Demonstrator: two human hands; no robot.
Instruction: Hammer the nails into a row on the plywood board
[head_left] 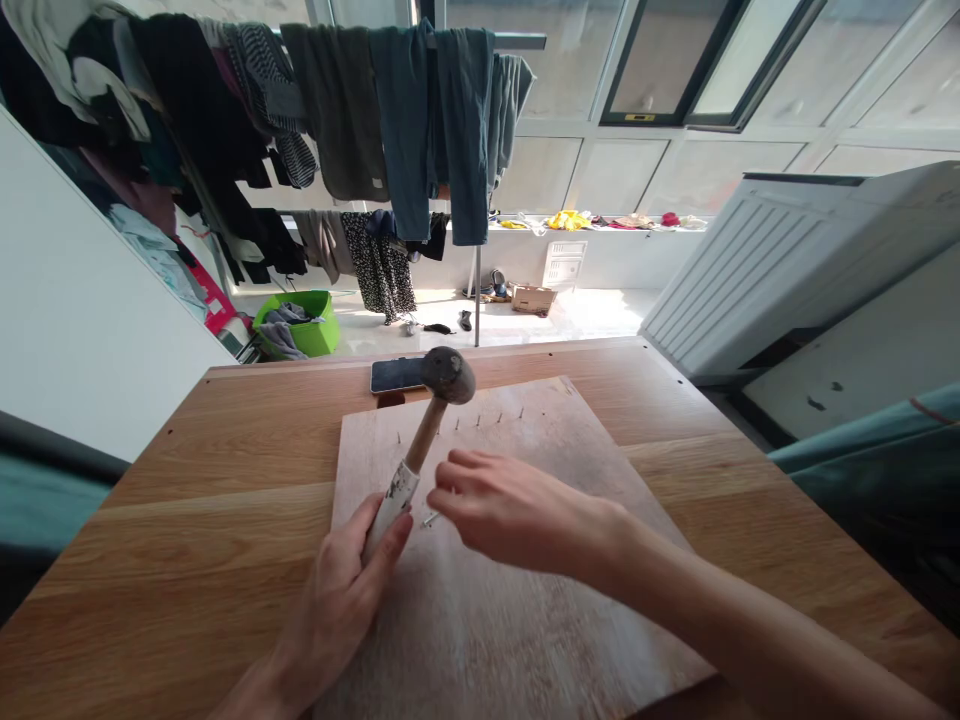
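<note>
My left hand (341, 580) is wrapped round the pale, worn grip of a rubber mallet (448, 376). Its dark round head points up and away, above the far edge of a wooden board (480, 620). Along the far part of the board stand several thin nails (478, 421) in a row. Over the middle of the board is my right hand (510, 500), its fingers curled together. Just below those fingertips a shiny nail (430, 519) shows, partly covered by the hand. Whether the fingers grip anything is hidden.
The board lies on a wooden table (187, 520). A phone (396, 375) rests behind it, partly hidden by the mallet. Beyond the table are hanging clothes (427, 120), a green tub (319, 325) and a cardboard box (533, 299). A white ridged unit (735, 270) stands at right.
</note>
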